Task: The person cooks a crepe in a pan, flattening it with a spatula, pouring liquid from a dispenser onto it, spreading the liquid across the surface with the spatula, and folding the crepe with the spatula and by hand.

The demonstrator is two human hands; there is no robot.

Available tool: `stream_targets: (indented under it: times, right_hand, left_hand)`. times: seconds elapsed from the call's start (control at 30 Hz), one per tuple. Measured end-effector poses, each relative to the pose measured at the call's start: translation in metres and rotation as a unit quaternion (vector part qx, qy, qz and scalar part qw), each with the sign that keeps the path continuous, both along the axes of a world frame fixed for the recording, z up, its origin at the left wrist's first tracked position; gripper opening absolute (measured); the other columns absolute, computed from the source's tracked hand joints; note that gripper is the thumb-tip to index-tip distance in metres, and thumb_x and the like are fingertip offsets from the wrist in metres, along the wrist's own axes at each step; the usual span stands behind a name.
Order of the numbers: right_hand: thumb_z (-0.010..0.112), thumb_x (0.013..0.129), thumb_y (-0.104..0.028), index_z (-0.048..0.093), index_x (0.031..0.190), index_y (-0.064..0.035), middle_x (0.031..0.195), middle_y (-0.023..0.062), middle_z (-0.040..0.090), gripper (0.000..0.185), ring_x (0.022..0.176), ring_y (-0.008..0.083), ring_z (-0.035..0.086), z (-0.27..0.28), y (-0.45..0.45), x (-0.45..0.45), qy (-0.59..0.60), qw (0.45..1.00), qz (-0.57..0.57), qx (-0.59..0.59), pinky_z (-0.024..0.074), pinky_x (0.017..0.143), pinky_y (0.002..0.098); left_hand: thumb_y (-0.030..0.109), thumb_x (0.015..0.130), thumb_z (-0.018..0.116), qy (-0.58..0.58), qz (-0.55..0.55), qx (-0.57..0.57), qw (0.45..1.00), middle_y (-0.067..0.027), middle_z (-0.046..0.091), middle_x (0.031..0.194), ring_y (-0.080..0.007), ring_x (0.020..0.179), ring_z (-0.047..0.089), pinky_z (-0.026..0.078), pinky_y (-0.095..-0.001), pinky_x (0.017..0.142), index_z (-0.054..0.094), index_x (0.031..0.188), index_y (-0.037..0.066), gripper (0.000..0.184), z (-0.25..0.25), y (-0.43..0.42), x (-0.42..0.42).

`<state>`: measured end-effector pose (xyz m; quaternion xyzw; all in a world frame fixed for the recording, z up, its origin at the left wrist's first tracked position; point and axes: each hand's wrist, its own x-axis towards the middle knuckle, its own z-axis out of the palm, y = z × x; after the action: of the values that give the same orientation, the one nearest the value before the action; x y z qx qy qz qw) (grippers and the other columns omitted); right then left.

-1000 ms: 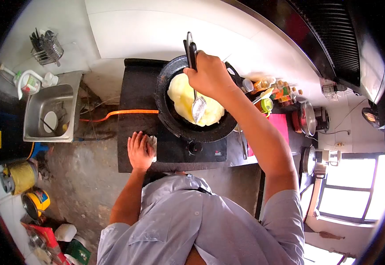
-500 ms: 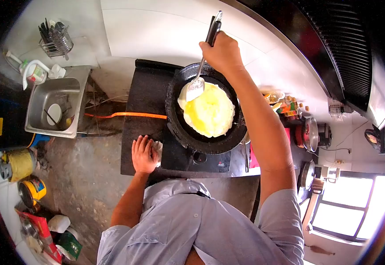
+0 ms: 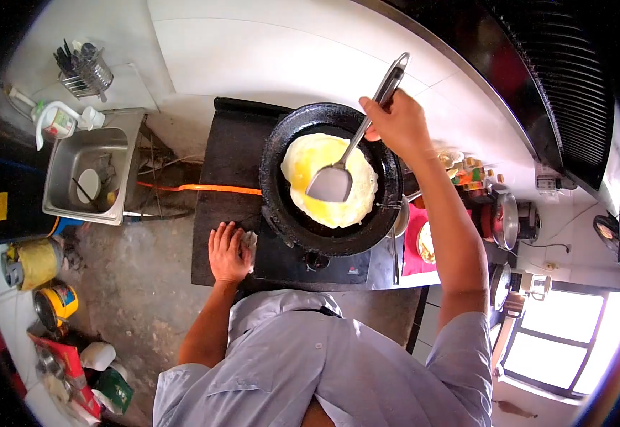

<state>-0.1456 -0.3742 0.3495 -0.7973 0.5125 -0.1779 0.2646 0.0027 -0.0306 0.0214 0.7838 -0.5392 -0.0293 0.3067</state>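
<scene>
My right hand [image 3: 401,124] is closed round the handle of a metal spatula [image 3: 331,183]. The broad blade lies over the middle of a round, pale egg pancake [image 3: 353,206] with runny yellow egg on its top. Beneath the pancake is a black wok [image 3: 289,235] on the stove [image 3: 228,164]. My left hand [image 3: 229,252] rests flat on the stove's front left edge, fingers stretched out, beside a crumpled whitish cloth or tissue [image 3: 251,250]. Whether that hand touches the cloth, I cannot tell.
A metal sink [image 3: 119,206] holding a white bowl stands at the left. An orange hose [image 3: 210,187] runs to the stove. Right of the wok are a ladle [image 3: 401,220], a red cloth [image 3: 413,245] and several bottles [image 3: 477,174]. A range hood [image 3: 531,92] hangs above right.
My right hand has moved right and down toward me. The spatula blade has slid from the pancake's upper left edge to its middle, with the handle tilted rightward. My left hand stays put.
</scene>
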Motion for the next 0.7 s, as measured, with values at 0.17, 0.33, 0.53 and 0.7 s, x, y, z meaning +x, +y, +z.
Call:
stream_targets:
  times: [0.17, 0.33, 0.53, 0.7]
  right_hand:
    - [0.074, 0.097, -0.030, 0.061, 0.094, 0.0086, 0.076, 0.0140, 0.070, 0.041, 0.062, 0.0198, 0.074, -0.030, -0.021, -0.005, -0.011, 0.993, 0.015, 0.119, 0.0611, 0.057, 0.0297]
    - [0.075, 0.097, -0.027, 0.061, 0.097, 0.0098, 0.079, 0.0139, 0.068, 0.040, 0.063, 0.0184, 0.072, -0.057, -0.047, 0.004, -0.034, 0.987, 0.018, 0.155, 0.0625, 0.056, 0.0292]
    - [0.075, 0.097, -0.027, 0.061, 0.096, 0.0081, 0.080, 0.0130, 0.069, 0.038, 0.063, 0.0177, 0.072, -0.057, -0.060, 0.014, -0.099, 0.984, -0.006, 0.150, 0.0639, 0.056, 0.0295]
    - [0.076, 0.096, -0.032, 0.059, 0.092, 0.0054, 0.077, 0.0139, 0.072, 0.042, 0.061, 0.0210, 0.075, -0.059, -0.065, 0.008, -0.135, 0.985, -0.016, 0.106, 0.0609, 0.054, 0.0304]
  left_hand:
    - [0.016, 0.088, 0.063, -0.002, 0.006, 0.013, 1.000, -0.0133, 0.061, 0.143, -0.0372, 0.141, 0.049, 0.032, -0.0546, 0.122, 0.069, 0.126, 0.008, 0.040, -0.001, -0.001, -0.002]
    - [0.015, 0.088, 0.064, 0.000, 0.009, 0.017, 1.000, -0.0129, 0.061, 0.143, -0.0373, 0.141, 0.050, 0.033, -0.0554, 0.122, 0.068, 0.126, 0.008, 0.040, 0.005, -0.003, -0.003]
    - [0.017, 0.082, 0.065, -0.021, 0.015, 0.022, 0.999, -0.0119, 0.061, 0.143, -0.0359, 0.141, 0.050, 0.032, -0.0541, 0.122, 0.068, 0.126, 0.010, 0.044, -0.002, -0.004, -0.004]
    - [0.017, 0.082, 0.065, -0.013, 0.008, 0.054, 0.998, -0.0127, 0.060, 0.145, -0.0365, 0.142, 0.048, 0.031, -0.0546, 0.124, 0.067, 0.128, 0.009, 0.047, 0.003, -0.004, -0.004]
